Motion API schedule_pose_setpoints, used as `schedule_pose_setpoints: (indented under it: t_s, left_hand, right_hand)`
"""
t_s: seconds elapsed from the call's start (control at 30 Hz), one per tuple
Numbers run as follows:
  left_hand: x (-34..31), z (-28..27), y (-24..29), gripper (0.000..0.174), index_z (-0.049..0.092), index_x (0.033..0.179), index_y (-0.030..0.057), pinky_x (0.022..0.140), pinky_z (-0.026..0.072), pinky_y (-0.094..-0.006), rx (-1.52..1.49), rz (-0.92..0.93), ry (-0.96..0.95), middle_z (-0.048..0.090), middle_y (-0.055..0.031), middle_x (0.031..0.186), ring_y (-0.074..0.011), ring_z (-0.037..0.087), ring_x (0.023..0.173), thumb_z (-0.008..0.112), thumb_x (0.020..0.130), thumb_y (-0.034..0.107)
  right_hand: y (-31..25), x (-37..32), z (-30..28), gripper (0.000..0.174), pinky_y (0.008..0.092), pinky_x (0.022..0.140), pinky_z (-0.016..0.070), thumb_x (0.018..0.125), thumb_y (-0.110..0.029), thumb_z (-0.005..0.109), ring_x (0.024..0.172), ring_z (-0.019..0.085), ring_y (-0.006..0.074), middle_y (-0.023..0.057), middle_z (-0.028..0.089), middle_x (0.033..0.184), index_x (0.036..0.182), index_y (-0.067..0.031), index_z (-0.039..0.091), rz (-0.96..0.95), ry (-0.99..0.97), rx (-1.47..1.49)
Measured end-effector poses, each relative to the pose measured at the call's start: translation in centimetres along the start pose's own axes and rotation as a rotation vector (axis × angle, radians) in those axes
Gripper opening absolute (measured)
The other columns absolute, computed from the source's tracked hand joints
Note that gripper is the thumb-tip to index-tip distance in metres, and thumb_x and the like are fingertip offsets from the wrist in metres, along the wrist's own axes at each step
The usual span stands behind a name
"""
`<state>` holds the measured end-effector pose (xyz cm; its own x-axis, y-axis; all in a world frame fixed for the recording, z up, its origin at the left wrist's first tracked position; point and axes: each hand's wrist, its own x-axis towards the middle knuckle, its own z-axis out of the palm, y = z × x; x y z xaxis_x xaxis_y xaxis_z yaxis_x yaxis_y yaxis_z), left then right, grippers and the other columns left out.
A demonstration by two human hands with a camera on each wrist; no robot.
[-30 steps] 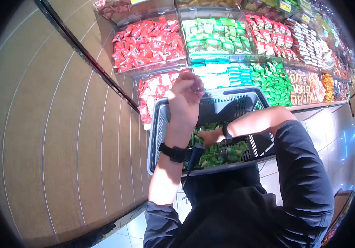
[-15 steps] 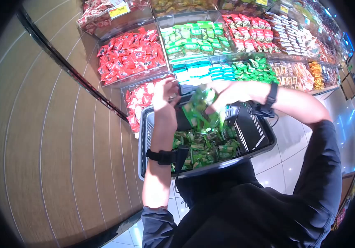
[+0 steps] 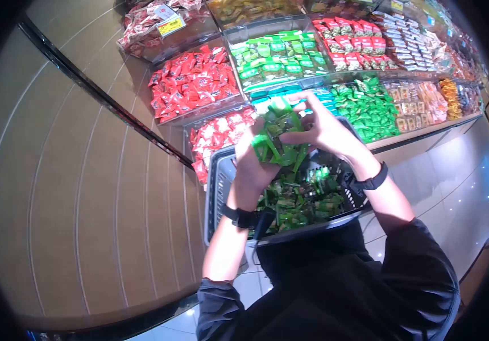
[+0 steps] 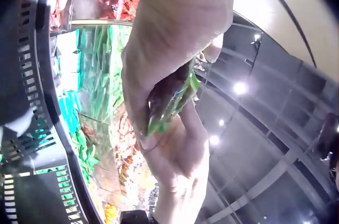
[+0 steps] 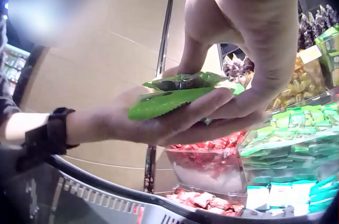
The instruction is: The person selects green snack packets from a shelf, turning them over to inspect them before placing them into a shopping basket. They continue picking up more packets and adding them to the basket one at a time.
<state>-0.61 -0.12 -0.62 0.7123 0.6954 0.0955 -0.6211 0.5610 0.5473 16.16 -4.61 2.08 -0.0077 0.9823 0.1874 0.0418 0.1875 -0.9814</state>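
Above the basket, my left hand (image 3: 250,165) cups a small stack of green snack packets (image 3: 278,142) from below and behind. My right hand (image 3: 325,132) grips the same packets from the right, thumb on their near face and its other fingers spread toward the far edge. The right wrist view shows the left fingers lying under the packets (image 5: 172,102), with the right thumb on top. More green packets (image 3: 298,204) lie loose in the grey shopping basket (image 3: 210,199) under the hands.
Tiered bins ahead hold red packets (image 3: 193,79), light green bags (image 3: 278,57), dark green packets (image 3: 364,105) and other wrapped snacks. A wood-coloured panel (image 3: 85,187) rises on the left, edged by a dark strip (image 3: 108,102). Pale floor tiles (image 3: 426,193) lie at right.
My right hand has come up out of the basket with green packets and brought them to the left hand. The left hand, earlier raised with nothing in it, now holds the packets too.
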Motion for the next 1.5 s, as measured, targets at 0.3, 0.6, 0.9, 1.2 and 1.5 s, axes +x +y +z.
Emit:
schedule_pose_setpoints:
  t_s: [0.3, 0.6, 0.9, 1.2, 1.5]
  left_hand:
    - [-0.9, 0.1, -0.4, 0.032, 0.058, 0.125, -0.0033, 0.097, 0.0542, -0.0429, 0.137, -0.015, 0.199, 0.067, -0.0161, 0.117, -0.0268, 0.067, 0.107, 0.053, 0.098, 0.015]
    - [0.1, -0.9, -1.0, 0.034, 0.053, 0.126, -0.0092, 0.102, 0.0522, -0.0506, 0.093, -0.023, 0.245, 0.065, -0.0198, 0.12, -0.0296, 0.066, 0.111, 0.048, 0.1, 0.012]
    - [-0.2, 0.8, -1.2, 0.041, 0.05, 0.133, -0.0066, 0.099, 0.054, -0.0519, 0.166, -0.163, 0.185, 0.062, -0.0207, 0.125, -0.0312, 0.064, 0.114, 0.051, 0.094, 0.008]
    - [-0.3, 1.3, -1.3, 0.05, 0.045, 0.14, -0.0072, 0.102, 0.0499, -0.0524, 0.207, -0.18, 0.101, 0.058, -0.0229, 0.134, -0.0385, 0.058, 0.124, 0.047, 0.094, 0.011]
    - [-0.4, 1.9, -1.3, 0.054, 0.044, 0.14, -0.0072, 0.102, 0.0505, -0.0526, 0.226, -0.147, 0.085, 0.058, -0.0264, 0.132, -0.0399, 0.059, 0.122, 0.05, 0.089, 0.009]
  right_hand:
    - [3.0, -1.1, 0.0, 0.042, 0.0273, 0.062, 0.0464, 0.075, -0.027, 0.086, 0.067, 0.056, 0.0125, 0.0054, 0.062, 0.079, 0.099, -0.0022, 0.062, -0.08, 0.359, -0.337]
    - [5.1, -0.4, -1.1, 0.037, 0.023, 0.072, 0.0467, 0.081, -0.008, 0.079, 0.08, 0.058, 0.0093, 0.0033, 0.064, 0.093, 0.112, -0.0015, 0.06, -0.054, 0.295, 0.263]
    - [3.8, -0.5, -2.0, 0.035, 0.0261, 0.065, 0.0503, 0.087, -0.004, 0.073, 0.083, 0.063, 0.0123, 0.0077, 0.068, 0.1, 0.118, -0.0069, 0.059, -0.104, 0.343, 0.35]
    - [3.7, -0.6, -2.2, 0.023, 0.0225, 0.068, 0.048, 0.087, -0.002, 0.071, 0.08, 0.061, 0.0079, 0.0008, 0.068, 0.096, 0.106, -0.007, 0.06, -0.187, 0.306, 0.397]
    - [3.6, -0.5, -2.2, 0.019, 0.0217, 0.059, 0.0479, 0.089, -0.003, 0.07, 0.08, 0.062, 0.0075, 0.0011, 0.068, 0.097, 0.105, -0.007, 0.061, -0.225, 0.311, 0.389]
